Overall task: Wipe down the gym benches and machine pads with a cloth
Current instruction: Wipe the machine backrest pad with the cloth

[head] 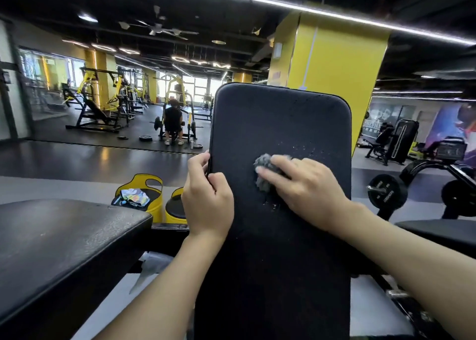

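Note:
A long black bench pad (278,123) runs away from me up the middle of the head view, tilted upward, with small pale specks on its surface. My left hand (207,199) grips the pad's left edge, fingers curled round it. My right hand (305,185) presses a crumpled grey cloth (264,171) flat against the pad's middle, fingers spread over it. A second black pad (61,247) lies flat at the lower left.
Two yellow tub stools (154,185) stand behind the pads, one holding a rag and small items. A barbell with plates (386,192) sits at right beside another black pad (443,232). A yellow pillar (334,61) rises behind. A person (173,123) sits at a far machine.

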